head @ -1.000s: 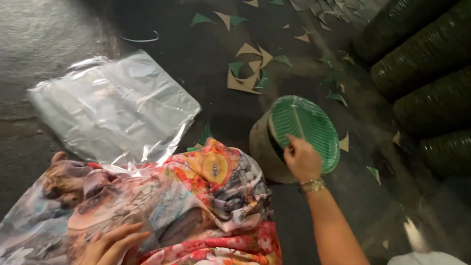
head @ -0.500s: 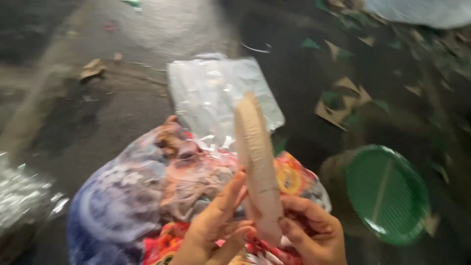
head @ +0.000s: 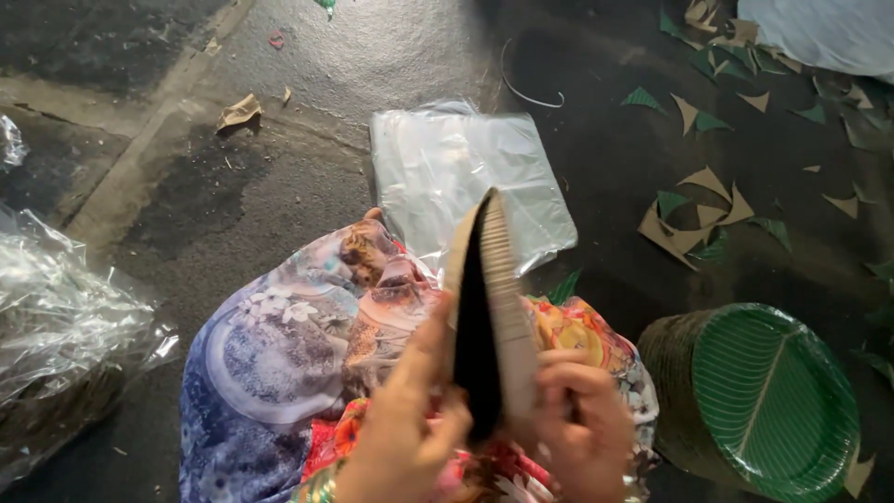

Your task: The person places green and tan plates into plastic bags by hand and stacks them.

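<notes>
Plates [head: 489, 307] raised nearer since earlier; my left hand [head: 410, 419] and right hand [head: 582, 419] clasp them edge-on; stack [head: 754, 401] right, unbagged.

bare floor [head: 279, 186] left, plate stack [head: 745, 401] blocking right

A: We see the left hand [head: 410, 419] and right hand [head: 582, 424] gripping a stack of paper plates [head: 489, 307] edge-on, over patterned cloth [head: 279, 363].

B: Agreed. Green plate stack [head: 754, 401] at 4 o'clock, clear plastic bags [head: 466, 177] at 12, paper scraps [head: 698, 210] at 2.
</notes>
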